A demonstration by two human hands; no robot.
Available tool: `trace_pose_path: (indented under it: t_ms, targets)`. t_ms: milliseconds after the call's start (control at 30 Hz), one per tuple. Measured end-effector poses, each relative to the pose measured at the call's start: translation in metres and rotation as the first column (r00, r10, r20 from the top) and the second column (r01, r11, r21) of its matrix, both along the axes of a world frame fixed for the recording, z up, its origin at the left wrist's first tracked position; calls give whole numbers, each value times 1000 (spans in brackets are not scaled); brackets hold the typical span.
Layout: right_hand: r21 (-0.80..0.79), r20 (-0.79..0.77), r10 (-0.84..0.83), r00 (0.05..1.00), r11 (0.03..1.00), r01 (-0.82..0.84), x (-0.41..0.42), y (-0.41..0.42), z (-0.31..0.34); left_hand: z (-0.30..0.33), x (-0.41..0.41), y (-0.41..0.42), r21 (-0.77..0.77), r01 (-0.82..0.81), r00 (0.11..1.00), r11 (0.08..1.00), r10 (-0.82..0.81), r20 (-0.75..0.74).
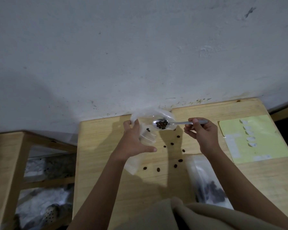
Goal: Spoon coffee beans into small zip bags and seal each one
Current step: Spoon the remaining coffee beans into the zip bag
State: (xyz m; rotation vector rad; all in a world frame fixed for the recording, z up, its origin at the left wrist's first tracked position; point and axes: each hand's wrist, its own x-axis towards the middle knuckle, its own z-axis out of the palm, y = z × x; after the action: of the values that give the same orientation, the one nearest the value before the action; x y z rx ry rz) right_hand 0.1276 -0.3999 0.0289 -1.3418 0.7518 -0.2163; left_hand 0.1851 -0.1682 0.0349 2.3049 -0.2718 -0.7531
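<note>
My right hand (203, 135) pinches the handle of a metal spoon (173, 123) whose bowl holds several dark coffee beans (161, 125). The spoon's bowl hovers at the mouth of a clear zip bag (148, 128), which my left hand (133, 140) grips at its upper left edge, thumb stretched out to the right. A couple of beans sit inside that bag. Several loose beans (172, 143) lie scattered on the wooden table (106, 155) below and between my hands. A larger clear bag of beans (209, 188) lies near my right forearm.
A yellow sheet (264, 146) with pale shapes on it lies at the table's right. Another clear bag (131, 165) lies flat under my left wrist. A lower wooden shelf (10, 155) stands to the left. The white wall (140, 55) runs just behind the table.
</note>
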Motion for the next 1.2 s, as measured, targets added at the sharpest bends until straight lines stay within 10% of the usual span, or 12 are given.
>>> trace_pose_path:
  t_ms: [367, 600, 1067, 1200]
  targets:
    - [-361, 114, 358, 927, 884, -297, -4, 28, 15, -3, -2, -7, -38, -42, 999, 998, 42, 19]
    - [-709, 229, 205, 952, 705, 19, -10, 32, 12, 1, 3, -9, -44, -106, 993, 993, 103, -51]
    - [-238, 185, -218, 958, 936, 259, 33, 29, 17, 17, 13, -12, 58, -21, 981, 998, 32, -190]
    - [-342, 152, -141, 978, 921, 186, 39, 22, 19, 16, 12, -9, 69, -16, 982, 997, 29, -188]
